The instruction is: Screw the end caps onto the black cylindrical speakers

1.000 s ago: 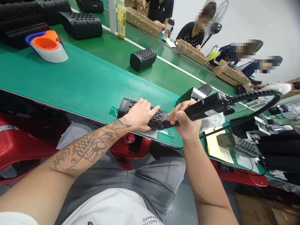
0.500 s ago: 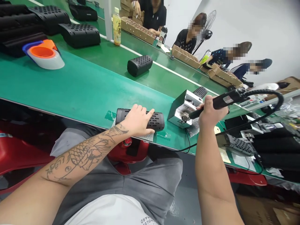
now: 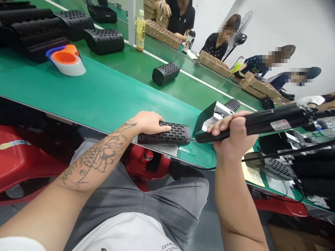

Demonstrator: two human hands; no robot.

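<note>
With our left hand [image 3: 148, 122], we are gripping the perforated black casing [image 3: 179, 132] at the desk's [image 3: 117, 92] near edge; with our right hand [image 3: 234, 134], we are clasping the corded driver [image 3: 272, 122], ideally keeping its bit [image 3: 193, 139] square to the casing's end.

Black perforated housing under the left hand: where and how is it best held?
Likely by the left end of the housing, from above, left hand curled over its long body. It lies lengthwise at the edge of the bench, and the electric screwdriver in the right hand points at its right end, better left clear.
</note>
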